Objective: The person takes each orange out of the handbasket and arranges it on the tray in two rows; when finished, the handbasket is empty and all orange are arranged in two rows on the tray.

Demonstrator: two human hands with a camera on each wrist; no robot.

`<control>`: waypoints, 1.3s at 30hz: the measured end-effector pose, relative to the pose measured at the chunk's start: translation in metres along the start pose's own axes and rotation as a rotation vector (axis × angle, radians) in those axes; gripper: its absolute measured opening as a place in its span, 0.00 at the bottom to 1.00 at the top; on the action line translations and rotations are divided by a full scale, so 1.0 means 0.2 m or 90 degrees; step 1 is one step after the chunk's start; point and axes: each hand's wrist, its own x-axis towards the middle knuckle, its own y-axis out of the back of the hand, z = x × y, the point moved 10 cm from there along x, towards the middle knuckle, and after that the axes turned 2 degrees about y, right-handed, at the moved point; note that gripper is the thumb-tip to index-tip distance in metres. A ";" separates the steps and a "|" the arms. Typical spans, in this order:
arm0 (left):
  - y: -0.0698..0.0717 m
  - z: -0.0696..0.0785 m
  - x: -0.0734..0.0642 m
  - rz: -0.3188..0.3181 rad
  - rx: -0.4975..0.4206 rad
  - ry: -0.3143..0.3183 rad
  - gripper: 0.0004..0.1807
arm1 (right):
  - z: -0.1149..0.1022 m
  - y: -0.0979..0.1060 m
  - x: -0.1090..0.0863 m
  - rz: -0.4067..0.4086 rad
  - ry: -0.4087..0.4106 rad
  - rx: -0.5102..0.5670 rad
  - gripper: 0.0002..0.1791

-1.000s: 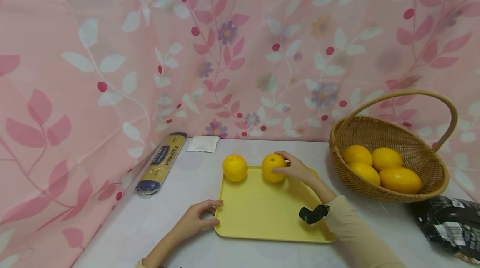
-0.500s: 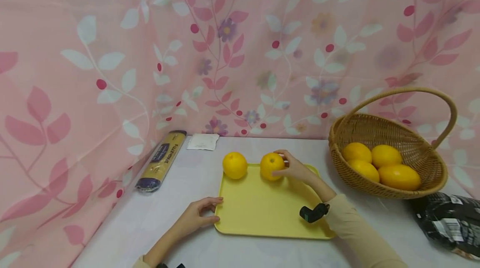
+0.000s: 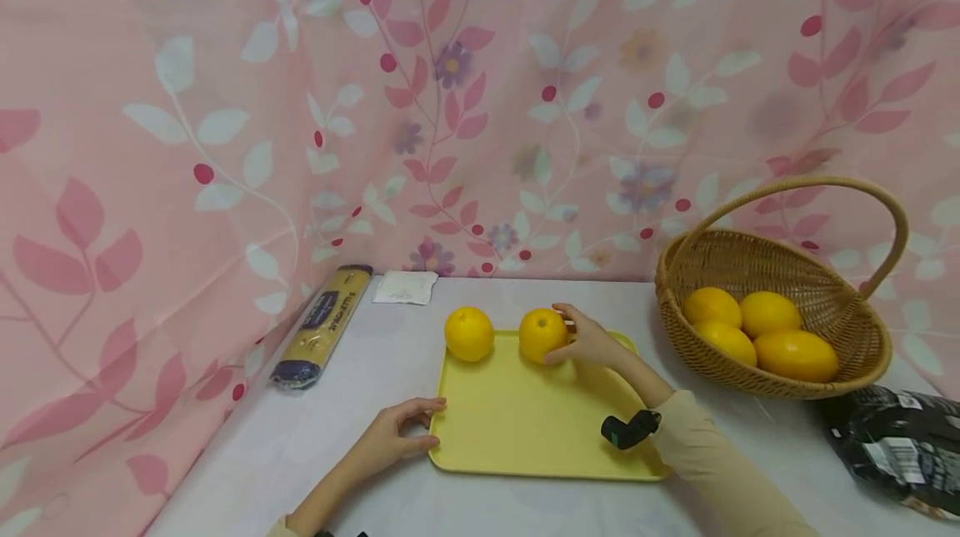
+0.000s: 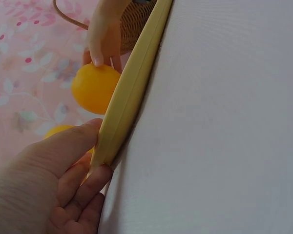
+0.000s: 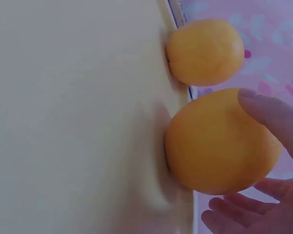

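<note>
On the yellow tray (image 3: pixel 525 429), two oranges sit along its far edge. My right hand (image 3: pixel 588 341) is curled round the right-hand orange (image 3: pixel 540 337) from its right side. The right wrist view shows the thumb (image 5: pixel 249 95) touching that orange and the other fingers spread just past its lower side. The left orange (image 3: pixel 469 335) stands at the far left corner, untouched. My left hand (image 3: pixel 393 434) holds the tray's left edge. In the left wrist view its thumb and a fingertip (image 4: pixel 101 174) meet the tray's rim (image 4: pixel 122 112), one on each side.
A wicker basket (image 3: pixel 847 345) with a tall handle stands on the right, holding several yellow-orange fruits (image 3: pixel 795 356). A black plastic package (image 3: pixel 900 445) lies in front of it. Back left are a spaghetti pack (image 3: pixel 322 324) and a small white packet (image 3: pixel 405 288). A pink floral curtain hangs behind.
The right-hand orange has shifted slightly left with my right hand, and the right thumb has slid lower on its side. My left hand has stayed at the tray's edge.
</note>
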 end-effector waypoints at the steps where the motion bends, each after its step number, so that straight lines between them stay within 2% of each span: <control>1: 0.00 0.00 0.00 -0.002 0.002 0.002 0.25 | -0.01 0.02 -0.01 0.001 0.003 -0.010 0.48; 4: -0.01 0.02 0.00 -0.004 0.004 0.001 0.24 | -0.07 0.08 -0.04 0.007 0.021 -0.047 0.48; 7: 0.00 0.08 0.00 -0.002 0.008 -0.004 0.23 | -0.15 0.17 -0.08 0.014 0.043 -0.068 0.46; 11: 0.00 0.14 -0.01 0.000 0.016 0.015 0.21 | -0.27 0.30 -0.16 0.008 0.069 -0.050 0.43; 14: -0.01 0.16 -0.01 0.001 0.022 0.018 0.20 | -0.34 0.42 -0.25 0.008 0.082 -0.023 0.39; 18: -0.01 0.17 -0.01 0.007 0.021 -0.010 0.20 | -0.40 0.60 -0.37 0.023 0.073 -0.036 0.33; 21: 0.00 0.18 -0.01 0.010 0.016 -0.018 0.20 | -0.43 0.74 -0.45 0.036 0.042 -0.064 0.30; 25: 0.01 0.17 -0.01 0.014 0.010 -0.013 0.20 | -0.40 0.92 -0.53 0.077 0.000 -0.099 0.28; 30: 0.01 0.17 -0.02 0.015 0.002 -0.007 0.20 | -0.33 1.12 -0.58 0.132 -0.033 -0.144 0.25; 34: 0.01 0.17 -0.02 0.014 0.005 0.000 0.20 | -0.25 1.21 -0.60 0.138 -0.071 -0.168 0.27; 39: 0.01 0.18 -0.02 0.019 0.010 -0.009 0.19 | -0.15 1.27 -0.59 0.140 -0.109 -0.159 0.32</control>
